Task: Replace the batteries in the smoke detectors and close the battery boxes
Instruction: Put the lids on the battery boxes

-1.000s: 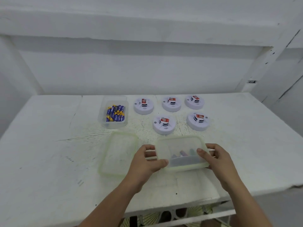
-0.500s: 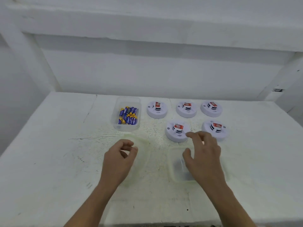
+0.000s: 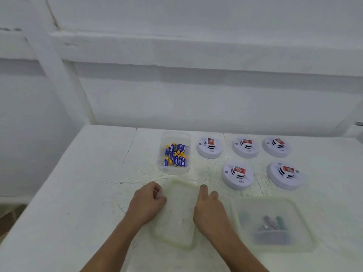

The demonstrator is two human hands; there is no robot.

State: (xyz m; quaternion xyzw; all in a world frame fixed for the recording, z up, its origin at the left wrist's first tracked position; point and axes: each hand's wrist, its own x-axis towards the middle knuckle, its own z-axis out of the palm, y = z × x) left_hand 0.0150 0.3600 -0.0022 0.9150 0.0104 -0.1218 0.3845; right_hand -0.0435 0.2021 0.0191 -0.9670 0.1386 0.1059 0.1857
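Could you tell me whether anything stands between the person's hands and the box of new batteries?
Nothing upright does. The left hand and the right hand flank a flat lid, and the battery box sits just beyond its far edge.

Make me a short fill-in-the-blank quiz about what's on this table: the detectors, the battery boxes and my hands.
1. The table holds ___ white smoke detectors.
2. The clear box of blue and yellow batteries stands to the ___ of the back row of detectors.
3. A flat greenish lid lies between the left hand and the right hand; the frosted container sits to that lid's ___.
Missing words: five; left; right.
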